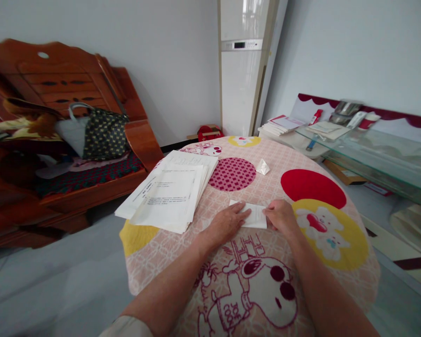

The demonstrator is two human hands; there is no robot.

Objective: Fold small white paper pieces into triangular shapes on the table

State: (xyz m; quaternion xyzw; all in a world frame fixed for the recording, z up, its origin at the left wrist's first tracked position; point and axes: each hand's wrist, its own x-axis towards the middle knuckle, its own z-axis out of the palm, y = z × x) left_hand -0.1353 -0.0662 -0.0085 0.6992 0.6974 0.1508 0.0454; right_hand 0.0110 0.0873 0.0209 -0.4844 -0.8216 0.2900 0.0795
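A small folded sheet of white paper lies flat on the patterned tablecloth in front of me. My left hand rests on its left end with the fingers stretched out and pressing it down. At the opposite end, my right hand has its fingers closed on the paper's right edge. Beyond the hands stands a small folded white paper piece, pointed in shape. To the left is a stack of printed paper sheets, nearest to my left hand.
A wooden sofa with bags stands at the left. At the back is a tall white air conditioner. On the right, a glass-topped cabinet bears a metal pot, a cup and papers.
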